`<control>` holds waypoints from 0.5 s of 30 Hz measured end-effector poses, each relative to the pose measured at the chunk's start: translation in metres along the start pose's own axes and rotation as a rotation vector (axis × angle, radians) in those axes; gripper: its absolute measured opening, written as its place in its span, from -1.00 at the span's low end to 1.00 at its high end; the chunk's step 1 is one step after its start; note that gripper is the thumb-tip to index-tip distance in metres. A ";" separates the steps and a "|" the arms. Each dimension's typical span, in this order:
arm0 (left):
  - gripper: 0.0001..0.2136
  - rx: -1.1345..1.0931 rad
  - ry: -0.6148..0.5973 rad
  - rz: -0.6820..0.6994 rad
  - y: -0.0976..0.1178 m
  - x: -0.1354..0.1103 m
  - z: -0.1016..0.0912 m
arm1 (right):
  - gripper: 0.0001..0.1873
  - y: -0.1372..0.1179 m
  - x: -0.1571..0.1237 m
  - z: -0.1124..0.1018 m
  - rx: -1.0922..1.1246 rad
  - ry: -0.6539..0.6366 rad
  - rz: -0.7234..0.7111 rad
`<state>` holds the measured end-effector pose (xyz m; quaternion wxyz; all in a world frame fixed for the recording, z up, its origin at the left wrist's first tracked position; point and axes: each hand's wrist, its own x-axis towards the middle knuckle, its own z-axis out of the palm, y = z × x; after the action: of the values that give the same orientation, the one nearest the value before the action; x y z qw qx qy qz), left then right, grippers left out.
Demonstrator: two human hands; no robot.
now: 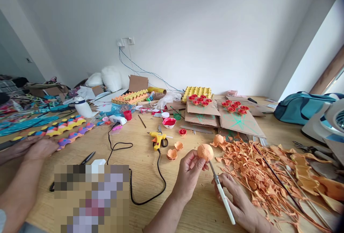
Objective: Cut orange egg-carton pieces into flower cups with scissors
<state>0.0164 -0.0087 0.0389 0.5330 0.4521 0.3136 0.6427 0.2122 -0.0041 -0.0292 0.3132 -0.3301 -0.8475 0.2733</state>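
Observation:
My left hand [192,166] pinches an orange egg-carton cup [205,152], its rounded, rough side turned up. My right hand [233,195] grips white-handled scissors [223,199], seen edge-on. Their metal blades reach up to the cup's lower edge, beside my left fingertips; whether they are cutting into it I cannot tell. Beyond my hands, another orange cup piece [219,141] lies by a heap of orange trimmings [247,166]. Left of my left hand are two trimmed orange cups with petal-like edges, a nearer one [172,154] and a farther one [178,146].
A yellow glue gun [157,139] with a black cord lies mid-table near a dish of red paint [169,122]. Red paper flowers [200,99] stand on cardboard sheets [239,123]. At left, another person's hands [40,147] touch a painted egg-carton strip [59,128]. A blue bag [298,107] sits right.

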 end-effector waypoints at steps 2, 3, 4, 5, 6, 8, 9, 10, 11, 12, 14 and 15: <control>-0.74 0.000 -0.007 0.006 0.000 0.000 0.000 | -0.81 0.000 -0.001 0.000 0.000 -0.004 -0.002; -0.74 0.003 -0.010 0.010 0.000 0.000 0.000 | -0.82 0.000 -0.001 0.000 0.002 -0.006 -0.001; -0.74 0.006 -0.011 0.013 0.000 0.001 0.000 | -0.82 -0.001 -0.001 0.000 0.004 -0.009 -0.002; -0.74 0.008 -0.011 0.016 0.000 0.001 0.000 | -0.82 -0.001 0.000 0.000 0.006 -0.007 -0.004; -0.74 0.010 -0.012 0.018 -0.001 0.001 0.000 | -0.82 -0.002 0.000 -0.001 0.008 -0.005 -0.007; -0.74 0.008 -0.010 0.016 -0.001 0.001 0.000 | -0.83 -0.004 0.002 -0.002 0.009 0.004 -0.009; -0.74 0.006 -0.010 0.014 -0.001 0.001 0.000 | -0.83 -0.005 0.003 -0.002 0.010 0.009 -0.010; -0.73 0.003 -0.009 0.012 -0.001 0.001 0.000 | -0.83 -0.006 0.003 -0.002 0.011 0.013 -0.012; -0.73 0.000 -0.007 0.011 -0.001 0.001 0.000 | -0.83 -0.006 0.004 -0.002 0.012 0.019 -0.015; -0.73 -0.002 -0.006 0.011 -0.001 0.001 0.001 | -0.83 -0.006 0.004 -0.002 0.013 0.026 -0.018; -0.73 -0.005 -0.006 0.012 -0.001 0.001 0.001 | -0.83 -0.004 0.003 -0.002 0.013 0.033 -0.027; -0.73 -0.006 -0.007 0.012 -0.001 0.001 0.001 | -0.83 -0.003 0.002 -0.001 0.012 0.035 -0.031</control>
<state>0.0178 -0.0074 0.0393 0.5315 0.4549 0.3070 0.6452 0.2108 -0.0037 -0.0256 0.3343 -0.3200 -0.8451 0.2677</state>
